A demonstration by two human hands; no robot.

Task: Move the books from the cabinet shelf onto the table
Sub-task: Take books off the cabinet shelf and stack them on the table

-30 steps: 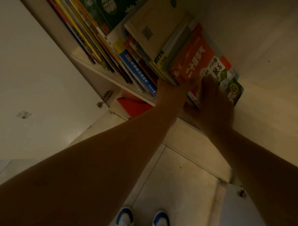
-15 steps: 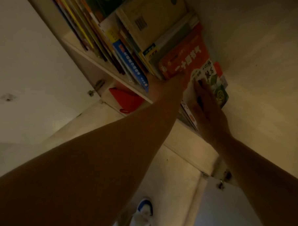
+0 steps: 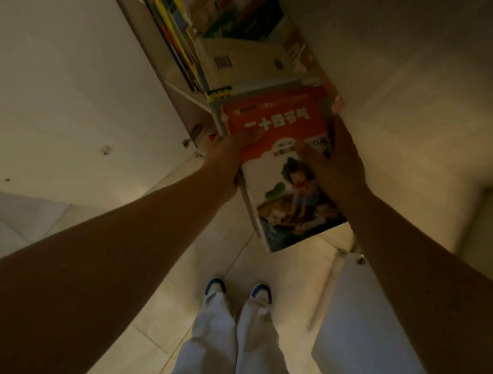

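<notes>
An orange and white picture book [image 3: 280, 165] with a cartoon child on its cover sticks halfway out of the cabinet shelf [image 3: 184, 96], on top of a thin stack of other books. My left hand [image 3: 229, 155] grips the stack's left edge, thumb on the orange cover. My right hand [image 3: 336, 168] grips the right edge with its fingers over the cover. Several more books [image 3: 236, 59] lean on the shelf behind: a cream one with a barcode and thin colourful spines to the left.
A white open cabinet door [image 3: 60, 94] stands at the left and another door panel [image 3: 355, 327] at the lower right. My white trousers and blue-white shoes [image 3: 235, 291] stand on the pale tiled floor. The cabinet's side wall [image 3: 413, 81] rises at the right.
Both hands have taken hold of the orange book's stack and pulled it outward from the shelf toward me. The camera has tilted down, showing my legs.
</notes>
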